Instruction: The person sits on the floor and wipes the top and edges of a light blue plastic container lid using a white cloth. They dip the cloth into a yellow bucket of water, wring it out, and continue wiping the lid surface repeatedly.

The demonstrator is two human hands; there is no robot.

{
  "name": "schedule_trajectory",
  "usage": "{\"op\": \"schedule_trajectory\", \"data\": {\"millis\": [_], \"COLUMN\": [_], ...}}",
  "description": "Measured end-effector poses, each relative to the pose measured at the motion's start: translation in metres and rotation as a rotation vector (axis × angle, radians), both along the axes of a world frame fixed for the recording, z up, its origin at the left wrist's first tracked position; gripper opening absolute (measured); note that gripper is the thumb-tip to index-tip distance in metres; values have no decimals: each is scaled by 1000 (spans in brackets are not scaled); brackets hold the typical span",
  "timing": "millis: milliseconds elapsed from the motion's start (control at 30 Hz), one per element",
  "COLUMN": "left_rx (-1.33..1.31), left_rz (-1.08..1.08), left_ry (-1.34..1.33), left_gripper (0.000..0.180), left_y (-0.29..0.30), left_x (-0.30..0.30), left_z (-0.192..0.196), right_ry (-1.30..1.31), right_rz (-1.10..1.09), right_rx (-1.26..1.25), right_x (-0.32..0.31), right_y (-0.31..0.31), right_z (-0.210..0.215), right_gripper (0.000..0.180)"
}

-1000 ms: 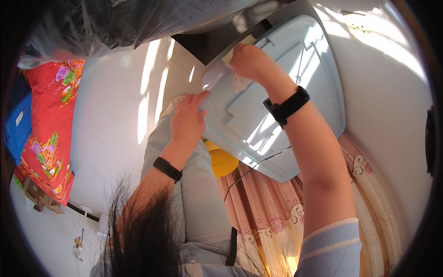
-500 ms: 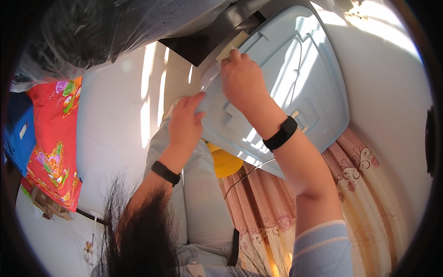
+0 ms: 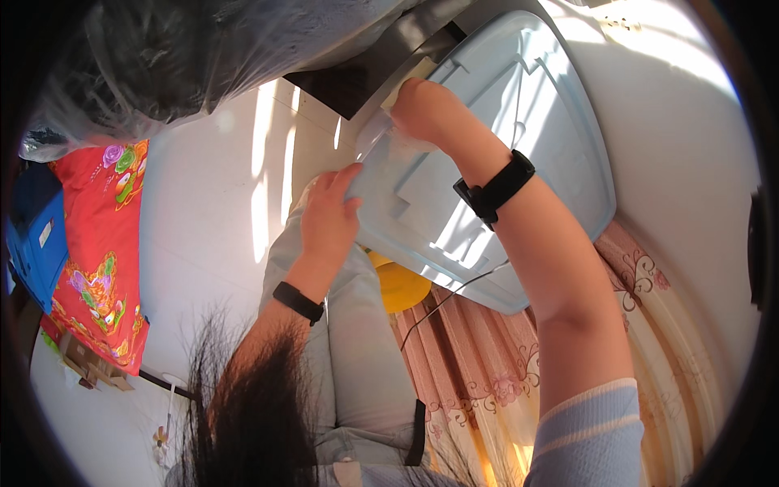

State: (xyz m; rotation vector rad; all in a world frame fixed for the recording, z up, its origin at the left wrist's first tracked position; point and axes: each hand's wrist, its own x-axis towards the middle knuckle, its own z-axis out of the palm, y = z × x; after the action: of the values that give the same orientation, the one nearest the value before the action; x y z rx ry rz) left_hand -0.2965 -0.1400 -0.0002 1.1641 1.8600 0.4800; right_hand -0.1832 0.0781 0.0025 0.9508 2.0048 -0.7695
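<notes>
A light blue plastic storage box lid (image 3: 381, 203) lies tilted in front of me, with bright sun stripes across it. My right hand (image 3: 426, 114) is curled over its far left part, fingers closed on a pale, thin cloth-like piece (image 3: 403, 148) that is mostly hidden beneath the hand. At the lid's near left edge is my left hand (image 3: 329, 211), thumb and index finger apart, the fingertips at or against the rim. Whether those fingers grip the rim I cannot tell. Both wrists wear black bands.
A yellow round object (image 3: 402, 288) and a thin dark cord (image 3: 442, 304) show below the lid. Pink patterned curtains (image 3: 479, 349) hang at the right. Clear plastic over something dark (image 3: 162, 65) fills the upper left, above a red flowered cloth (image 3: 101, 235) and a blue case (image 3: 40, 235).
My right wrist and forearm have swung up and to the right, and the hand has turned downward over the lid. My left hand stays at the edge.
</notes>
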Motion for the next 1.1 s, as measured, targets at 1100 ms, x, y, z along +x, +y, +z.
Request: {"op": "schedule_trajectory", "data": {"millis": [1100], "left_rx": [-68], "left_rz": [11], "left_ry": [-35], "left_gripper": [57], "left_y": [1], "left_x": [2], "left_z": [0], "right_ry": [104], "right_rz": [-67], "right_rx": [109], "right_x": [12], "right_y": [-8], "right_z": [1], "right_gripper": [19]}}
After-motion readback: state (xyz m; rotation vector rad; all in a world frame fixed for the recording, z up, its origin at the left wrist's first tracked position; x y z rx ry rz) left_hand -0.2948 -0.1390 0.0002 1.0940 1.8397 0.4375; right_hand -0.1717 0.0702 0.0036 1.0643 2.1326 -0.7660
